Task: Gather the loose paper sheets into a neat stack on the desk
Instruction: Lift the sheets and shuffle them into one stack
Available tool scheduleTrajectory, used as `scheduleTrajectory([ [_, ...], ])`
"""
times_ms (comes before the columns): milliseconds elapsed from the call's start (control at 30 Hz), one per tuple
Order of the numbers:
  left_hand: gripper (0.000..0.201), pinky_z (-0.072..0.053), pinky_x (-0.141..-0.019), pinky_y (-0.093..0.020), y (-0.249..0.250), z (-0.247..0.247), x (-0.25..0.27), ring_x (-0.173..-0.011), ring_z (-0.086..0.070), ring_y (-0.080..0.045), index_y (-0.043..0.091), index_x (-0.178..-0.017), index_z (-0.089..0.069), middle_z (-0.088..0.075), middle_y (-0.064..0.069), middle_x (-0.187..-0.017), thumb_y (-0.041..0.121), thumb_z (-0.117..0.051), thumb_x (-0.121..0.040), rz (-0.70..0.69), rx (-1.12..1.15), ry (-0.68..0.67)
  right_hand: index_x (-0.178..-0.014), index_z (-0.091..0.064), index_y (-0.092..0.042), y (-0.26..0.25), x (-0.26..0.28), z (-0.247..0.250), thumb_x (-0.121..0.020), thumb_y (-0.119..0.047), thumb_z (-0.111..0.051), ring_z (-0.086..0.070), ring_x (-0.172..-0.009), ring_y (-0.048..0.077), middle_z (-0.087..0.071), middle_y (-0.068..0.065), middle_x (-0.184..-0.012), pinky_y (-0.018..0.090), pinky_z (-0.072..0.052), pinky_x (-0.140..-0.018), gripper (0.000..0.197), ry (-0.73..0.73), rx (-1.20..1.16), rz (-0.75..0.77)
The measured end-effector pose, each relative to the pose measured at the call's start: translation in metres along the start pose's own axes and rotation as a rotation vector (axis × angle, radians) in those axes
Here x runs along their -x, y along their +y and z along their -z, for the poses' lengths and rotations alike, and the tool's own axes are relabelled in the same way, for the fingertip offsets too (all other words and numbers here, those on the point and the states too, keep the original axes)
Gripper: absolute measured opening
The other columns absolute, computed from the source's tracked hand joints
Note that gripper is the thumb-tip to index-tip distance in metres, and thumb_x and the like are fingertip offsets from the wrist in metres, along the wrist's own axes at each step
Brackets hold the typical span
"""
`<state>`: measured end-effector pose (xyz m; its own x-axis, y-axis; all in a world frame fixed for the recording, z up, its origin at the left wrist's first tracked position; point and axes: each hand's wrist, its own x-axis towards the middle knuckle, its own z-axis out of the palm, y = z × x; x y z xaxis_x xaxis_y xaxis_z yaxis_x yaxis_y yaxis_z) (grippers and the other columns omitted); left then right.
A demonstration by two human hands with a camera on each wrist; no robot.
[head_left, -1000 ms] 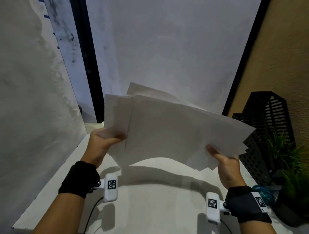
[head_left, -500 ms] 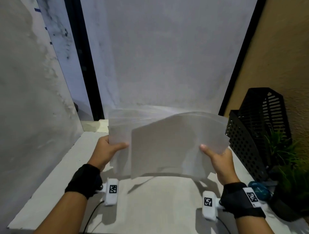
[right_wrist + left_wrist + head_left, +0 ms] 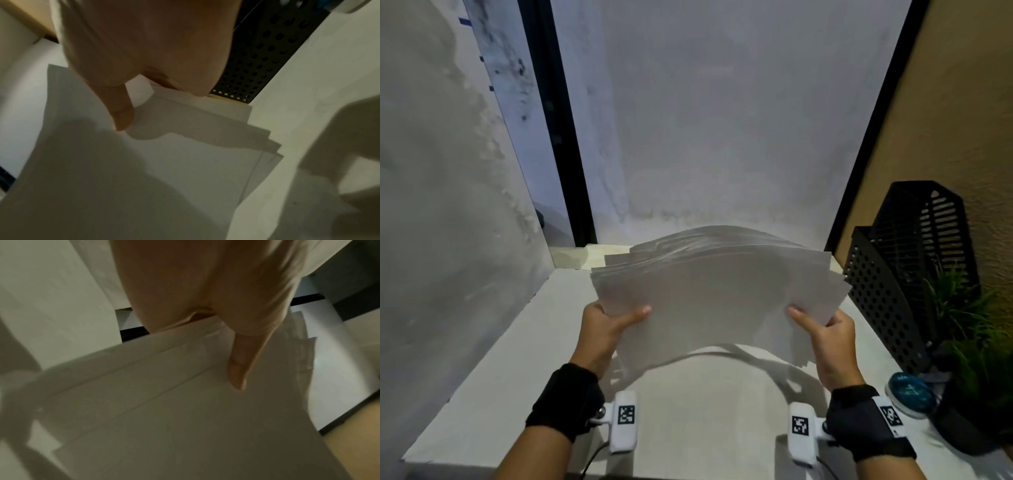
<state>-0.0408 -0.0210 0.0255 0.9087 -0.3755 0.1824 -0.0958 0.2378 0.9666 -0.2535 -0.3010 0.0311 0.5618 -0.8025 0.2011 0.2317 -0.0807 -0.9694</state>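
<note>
A bundle of several white paper sheets (image 3: 717, 294) bows upward in an arch above the white desk (image 3: 510, 370). Its edges are fanned and uneven. My left hand (image 3: 607, 320) grips the bundle's left side, thumb on top and fingers hidden underneath. My right hand (image 3: 825, 334) grips the right side the same way. In the left wrist view the left thumb (image 3: 239, 369) lies on the top sheet (image 3: 164, 410). In the right wrist view the right thumb (image 3: 121, 110) presses on staggered sheet corners (image 3: 226, 134).
A black perforated file holder (image 3: 883, 301) stands at the desk's right edge, close to the sheets. A green plant (image 3: 976, 329) and a teal round object (image 3: 911, 394) sit in front of it. Walls close in on the left and behind.
The sheets were held up, tilted and spread wide. Both hands have moved closer together and lower, and the bundle now bows into an arch near the desk.
</note>
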Motion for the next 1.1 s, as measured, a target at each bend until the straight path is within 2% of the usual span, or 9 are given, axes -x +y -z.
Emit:
scheduleTrajectory([
  [133,0.053,-0.062,-0.077,-0.031,0.005,0.011,-0.003,-0.094,-0.076,-0.027,0.001,-0.11,-0.074,-0.08,-0.01,-0.103,0.005,-0.093,-0.06,0.023,-0.078,-0.078,-0.103,-0.07,-0.005,-0.003,-0.001,0.008,-0.079,0.011,-0.072,-0.069,-0.085,0.022,-0.076,0.004,-0.089,0.033,-0.055,-0.073,0.029,-0.047,-0.001,-0.036],
  [333,0.08,-0.06,-0.074,-0.025,-0.006,0.016,-0.001,-0.092,-0.075,-0.021,0.0,-0.109,-0.072,-0.08,-0.01,-0.101,0.024,-0.096,-0.036,0.047,-0.07,-0.091,-0.102,-0.067,0.0,-0.002,0.002,0.006,-0.079,0.016,-0.064,-0.064,-0.082,0.021,-0.075,0.0,-0.083,0.034,-0.048,-0.072,0.028,-0.094,0.025,-0.089],
  [567,0.068,-0.057,-0.078,-0.027,-0.005,0.011,0.0,-0.093,-0.073,-0.016,0.008,-0.11,-0.069,-0.079,-0.005,-0.102,0.023,-0.085,-0.045,0.05,-0.059,-0.134,-0.097,-0.066,0.001,-0.006,-0.002,-0.001,-0.077,0.021,-0.052,-0.059,-0.084,0.026,-0.068,0.011,-0.087,0.037,-0.047,-0.072,0.031,-0.096,0.055,-0.084],
  [667,0.068,-0.058,-0.074,-0.022,-0.007,0.004,0.006,-0.091,-0.074,-0.012,0.009,-0.113,-0.067,-0.08,-0.001,-0.102,0.022,-0.085,-0.049,0.075,-0.058,-0.145,-0.101,-0.066,-0.003,-0.009,0.005,-0.007,-0.079,0.013,-0.061,-0.063,-0.086,0.025,-0.071,0.01,-0.092,0.036,-0.049,-0.074,0.028,-0.154,0.064,-0.124],
  [733,0.056,-0.057,-0.072,-0.019,-0.005,-0.004,0.008,-0.089,-0.074,-0.008,0.012,-0.112,-0.067,-0.08,0.003,-0.099,0.014,-0.081,-0.058,0.07,-0.062,-0.139,-0.1,-0.067,-0.005,-0.01,0.009,-0.015,-0.071,0.0,-0.068,-0.065,-0.083,0.02,-0.072,0.008,-0.091,0.033,-0.05,-0.072,0.03,-0.168,0.056,-0.123],
  [833,0.049,-0.056,-0.072,-0.018,-0.003,-0.009,0.006,-0.089,-0.073,-0.006,0.019,-0.111,-0.066,-0.08,0.007,-0.098,0.008,-0.072,-0.064,0.069,-0.067,-0.11,-0.1,-0.067,-0.003,-0.006,0.01,-0.018,-0.068,-0.001,-0.063,-0.063,-0.082,0.02,-0.071,0.008,-0.089,0.033,-0.049,-0.072,0.033,-0.117,0.019,-0.108],
  [900,0.051,-0.055,-0.072,-0.018,-0.006,-0.008,0.007,-0.091,-0.071,-0.01,0.02,-0.112,-0.065,-0.079,0.006,-0.097,0.007,-0.07,-0.063,0.085,-0.078,-0.099,-0.103,-0.067,-0.004,-0.002,0.011,-0.017,-0.068,-0.001,-0.061,-0.062,-0.087,0.025,-0.071,0.009,-0.091,0.034,-0.049,-0.073,0.036,-0.123,0.026,-0.139],
  [967,0.048,-0.053,-0.074,-0.02,-0.007,-0.009,0.01,-0.094,-0.07,-0.015,0.019,-0.112,-0.065,-0.079,0.006,-0.097,0.009,-0.071,-0.066,0.095,-0.1,-0.085,-0.108,-0.068,-0.007,0.0,0.012,-0.02,-0.08,0.004,-0.063,-0.065,-0.095,0.03,-0.073,0.007,-0.098,0.033,-0.05,-0.076,0.032,-0.14,0.064,-0.163],
  [1100,0.036,-0.054,-0.078,-0.027,0.014,-0.014,0.007,-0.097,-0.071,-0.018,0.02,-0.116,-0.066,-0.078,0.005,-0.1,-0.001,-0.072,-0.087,-0.003,-0.186,-0.014,-0.123,-0.058,-0.019,-0.005,0.01,-0.025,-0.089,0.002,-0.068,-0.062,-0.119,0.034,-0.069,0.005,-0.118,0.035,-0.053,-0.087,0.041,-0.118,0.082,-0.128],
])
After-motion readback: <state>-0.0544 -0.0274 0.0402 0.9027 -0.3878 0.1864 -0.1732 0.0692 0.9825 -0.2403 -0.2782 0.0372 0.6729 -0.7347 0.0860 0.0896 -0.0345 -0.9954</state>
